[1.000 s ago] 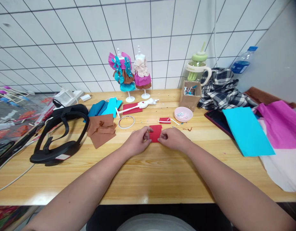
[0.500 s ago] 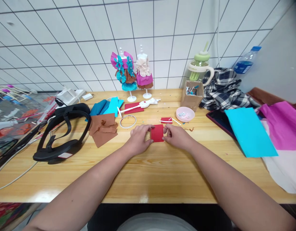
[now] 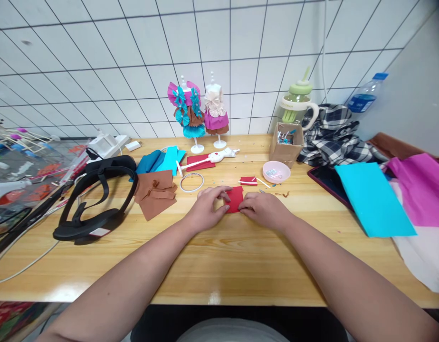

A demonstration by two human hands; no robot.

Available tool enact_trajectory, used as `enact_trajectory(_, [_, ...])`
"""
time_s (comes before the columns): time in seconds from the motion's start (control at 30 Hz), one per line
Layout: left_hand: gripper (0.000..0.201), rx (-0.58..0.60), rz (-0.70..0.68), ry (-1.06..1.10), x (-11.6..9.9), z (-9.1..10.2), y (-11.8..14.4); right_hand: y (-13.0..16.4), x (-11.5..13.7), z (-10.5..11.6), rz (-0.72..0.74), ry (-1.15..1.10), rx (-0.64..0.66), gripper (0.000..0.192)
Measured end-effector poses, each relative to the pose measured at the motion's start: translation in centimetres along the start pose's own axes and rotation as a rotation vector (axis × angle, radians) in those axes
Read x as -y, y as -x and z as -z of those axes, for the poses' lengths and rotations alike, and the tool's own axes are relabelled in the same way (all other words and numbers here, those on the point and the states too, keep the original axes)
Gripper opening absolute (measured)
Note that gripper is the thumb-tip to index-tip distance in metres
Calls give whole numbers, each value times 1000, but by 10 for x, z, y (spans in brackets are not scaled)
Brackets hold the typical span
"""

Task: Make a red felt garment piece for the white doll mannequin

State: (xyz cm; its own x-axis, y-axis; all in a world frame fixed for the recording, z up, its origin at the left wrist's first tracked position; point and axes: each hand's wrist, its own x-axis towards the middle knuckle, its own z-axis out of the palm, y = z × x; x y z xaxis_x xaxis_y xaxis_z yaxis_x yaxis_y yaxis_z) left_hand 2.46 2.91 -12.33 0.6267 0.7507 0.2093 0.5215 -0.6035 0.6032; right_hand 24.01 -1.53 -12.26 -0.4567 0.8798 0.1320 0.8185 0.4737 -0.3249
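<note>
A small red square of crepe-like paper (image 3: pixel 234 198) lies on the wooden table in front of me. My left hand (image 3: pixel 209 205) has its thumb and fingers closed on the paper's left edge. At the lower right corner, my right hand (image 3: pixel 261 209) pinches the same square, its fingers pressed together. Just beyond lies a smaller red piece (image 3: pixel 248 181) with white strips on it. A white ring, perhaps a tape roll (image 3: pixel 191 182), rests beyond my left hand. Behind it a bare white dress form (image 3: pixel 221 155) lies across another red sheet (image 3: pixel 201 162).
Two small dressed forms (image 3: pixel 188 114) stand by the tiled wall. A pink bowl (image 3: pixel 276 172), cardboard box (image 3: pixel 286 145) and green-lidded cup (image 3: pixel 300 97) are at the back right. A black headset (image 3: pixel 94 199) and brown paper (image 3: pixel 155 194) lie left; blue paper (image 3: pixel 374 199) lies right.
My right hand has shifted from the right edge of the red square to its lower right corner, fingers closing. The square has tilted slightly. My left hand keeps its hold.
</note>
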Motion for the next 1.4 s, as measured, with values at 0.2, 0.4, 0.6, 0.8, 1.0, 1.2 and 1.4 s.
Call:
enact_trajectory(0.2, [49, 87, -68, -193, -7, 0, 2, -3, 1, -4, -56, -72, -41, 17])
enact_trajectory(0.4, [41, 64, -98, -231, -7, 0, 3, -3, 1, -2, -99, -110, -36, 17])
enact_trajectory(0.6, [45, 10, -54, -126, -6, -2, 2, -1, 0, -2, -149, -175, -57, 17])
enact_trajectory(0.8, [49, -47, 87, 392, -7, 8, 2, 0, -1, 7, -201, -520, -121, 8])
enact_trajectory(1.0, [47, -379, 181, 788, 17, 26, -1, 16, 1, 36, -250, -1420, 354, 31])
enact_trajectory(1.2, [57, 16, 208, 707, 3, 19, 3, 6, 13, 17, -370, -1143, 400, 19])
enact_trajectory(1.4, [61, 204, 183, 511, -12, 12, 8, 1, 18, 4, -370, -808, 144, 8])
